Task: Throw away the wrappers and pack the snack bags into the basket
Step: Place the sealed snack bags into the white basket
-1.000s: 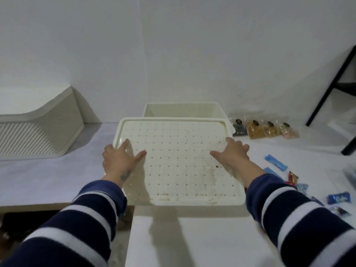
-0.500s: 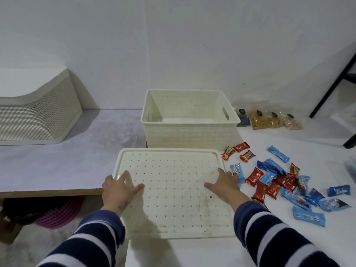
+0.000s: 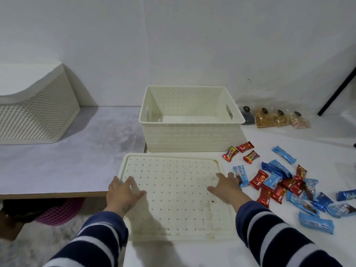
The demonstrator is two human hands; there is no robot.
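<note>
An uncovered cream basket (image 3: 190, 135) stands at the back of the white table, and nothing shows inside it. Its perforated lid (image 3: 173, 191) lies flat in front of it. My left hand (image 3: 123, 193) grips the lid's left edge and my right hand (image 3: 226, 186) grips its right edge, thumbs on top. To the right lie several red and blue wrapped snacks (image 3: 279, 185). Behind them, several clear snack bags (image 3: 273, 118) sit in a row by the wall.
A white mesh bin (image 3: 36, 112) stands at the far left on a grey tabletop (image 3: 77, 151). A pink basket (image 3: 59, 212) sits on the floor under that table. A black stand leg (image 3: 337, 93) slants at the right.
The lid has come off the basket and moved down toward me onto the table in both hands. The basket's inside and the snacks are in view.
</note>
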